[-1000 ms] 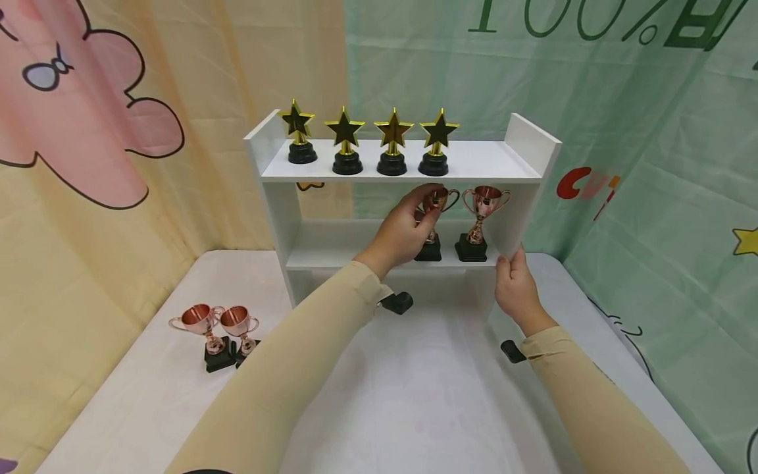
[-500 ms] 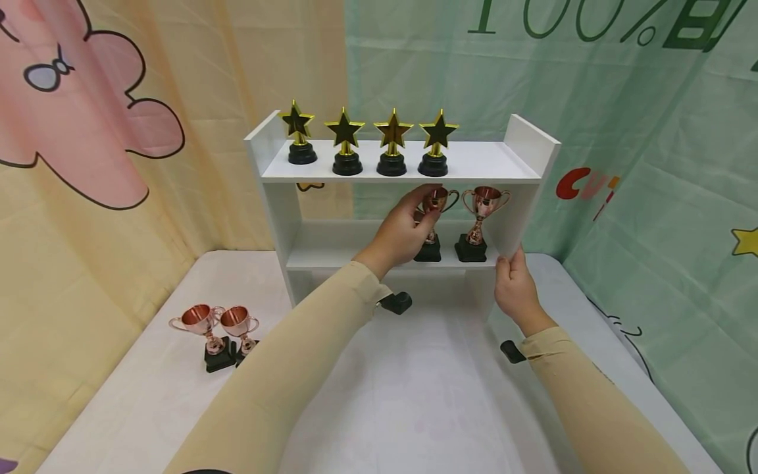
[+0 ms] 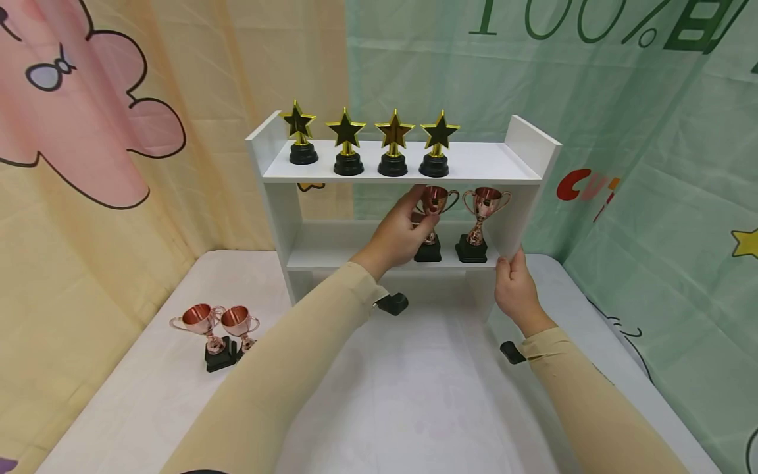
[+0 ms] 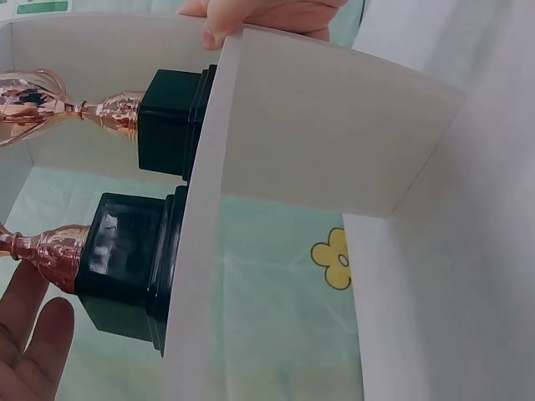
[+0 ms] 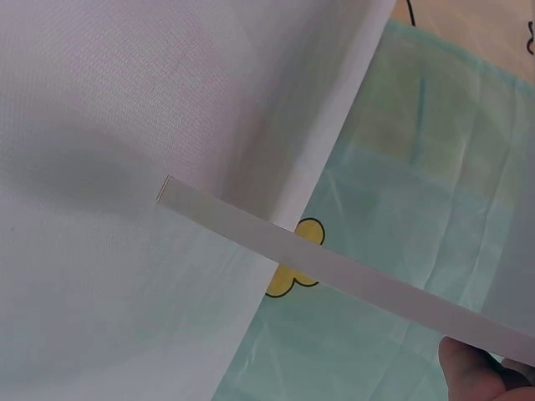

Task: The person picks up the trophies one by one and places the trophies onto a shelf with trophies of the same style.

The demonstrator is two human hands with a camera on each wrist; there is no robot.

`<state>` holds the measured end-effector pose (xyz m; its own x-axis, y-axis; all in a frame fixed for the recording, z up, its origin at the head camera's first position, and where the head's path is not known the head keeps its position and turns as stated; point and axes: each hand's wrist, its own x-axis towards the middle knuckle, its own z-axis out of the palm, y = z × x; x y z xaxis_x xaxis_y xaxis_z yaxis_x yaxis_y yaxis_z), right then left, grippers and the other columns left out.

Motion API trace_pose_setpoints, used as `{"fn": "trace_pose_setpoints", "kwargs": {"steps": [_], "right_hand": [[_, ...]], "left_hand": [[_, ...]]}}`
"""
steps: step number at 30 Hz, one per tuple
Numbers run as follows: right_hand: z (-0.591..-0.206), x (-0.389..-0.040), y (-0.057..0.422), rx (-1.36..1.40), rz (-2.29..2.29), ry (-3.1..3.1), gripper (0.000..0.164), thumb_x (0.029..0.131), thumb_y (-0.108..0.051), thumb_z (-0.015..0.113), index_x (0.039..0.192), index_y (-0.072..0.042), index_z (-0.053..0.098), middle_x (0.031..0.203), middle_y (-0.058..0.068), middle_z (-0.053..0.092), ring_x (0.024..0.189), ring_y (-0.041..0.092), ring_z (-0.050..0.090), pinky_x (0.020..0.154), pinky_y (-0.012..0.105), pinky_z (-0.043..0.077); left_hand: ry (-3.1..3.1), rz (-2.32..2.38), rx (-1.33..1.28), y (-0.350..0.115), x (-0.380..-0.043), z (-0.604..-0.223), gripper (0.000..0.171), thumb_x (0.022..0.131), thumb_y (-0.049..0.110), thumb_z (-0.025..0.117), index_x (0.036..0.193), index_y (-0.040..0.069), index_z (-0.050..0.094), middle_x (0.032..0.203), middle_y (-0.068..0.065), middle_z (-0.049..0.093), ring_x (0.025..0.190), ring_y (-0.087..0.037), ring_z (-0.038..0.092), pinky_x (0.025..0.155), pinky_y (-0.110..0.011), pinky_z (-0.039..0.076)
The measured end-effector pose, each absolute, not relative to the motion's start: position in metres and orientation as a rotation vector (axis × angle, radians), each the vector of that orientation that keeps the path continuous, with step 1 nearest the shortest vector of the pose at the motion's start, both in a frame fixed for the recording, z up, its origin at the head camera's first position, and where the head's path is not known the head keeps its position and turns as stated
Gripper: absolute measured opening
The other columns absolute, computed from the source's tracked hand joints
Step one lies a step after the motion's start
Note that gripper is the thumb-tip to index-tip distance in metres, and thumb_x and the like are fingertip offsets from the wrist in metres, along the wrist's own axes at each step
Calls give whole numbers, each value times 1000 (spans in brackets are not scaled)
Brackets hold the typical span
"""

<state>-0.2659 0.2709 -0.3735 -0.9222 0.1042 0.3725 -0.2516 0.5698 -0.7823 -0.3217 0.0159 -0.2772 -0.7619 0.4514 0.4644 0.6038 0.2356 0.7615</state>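
On the middle board of a white shelf stand two rose-gold trophy cups with black bases. My left hand is at the left one of these trophies, thumb and forefinger spread apart beside its cup. In the left wrist view, fingertips lie close to the stem above its dark base; whether they touch is unclear. The other trophy stands to the right, near the side panel. That panel's front edge is gripped low down by my right hand, thumb in front.
Several gold star trophies with black bases line the top board. Two more rose-gold trophy cups stand close together on the white table at left. Patterned curtains hang behind the shelf.
My left hand has loosened and shifted slightly left, so more of the trophy's cup shows. The trophy stays in place. The right hand keeps its hold on the shelf panel.
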Motion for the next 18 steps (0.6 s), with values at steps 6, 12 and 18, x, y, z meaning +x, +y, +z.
{"fn": "trace_pose_setpoints", "kwargs": {"steps": [6, 12, 18], "right_hand": [[-374, -266, 271, 121, 1296, -2423, 58, 116, -25, 26, 169, -17, 6, 172, 23, 22, 160, 46, 21, 123, 69, 21], [-375, -267, 271, 112, 1288, -2427, 58, 116, -27, 26, 170, -17, 6, 172, 23, 22, 159, 46, 22, 124, 69, 22], [-374, -266, 271, 91, 1288, -2435, 58, 116, -28, 26, 169, -18, 7, 172, 22, 23, 159, 46, 24, 123, 70, 22]], "left_hand": [[-2380, -1559, -952, 6, -319, -281, 77, 107, 32, 62, 170, 25, 17, 167, -4, 38, 135, -27, 63, 104, -37, 57], [-2445, -1463, -905, -11, -315, -286, 90, 105, 36, 65, 171, 31, 4, 173, -3, 31, 147, -31, 51, 117, -47, 47], [-2535, -1275, -898, -30, -305, -290, 90, 105, 35, 65, 170, 37, 2, 171, -9, 32, 153, -32, 43, 123, -49, 38]]}}
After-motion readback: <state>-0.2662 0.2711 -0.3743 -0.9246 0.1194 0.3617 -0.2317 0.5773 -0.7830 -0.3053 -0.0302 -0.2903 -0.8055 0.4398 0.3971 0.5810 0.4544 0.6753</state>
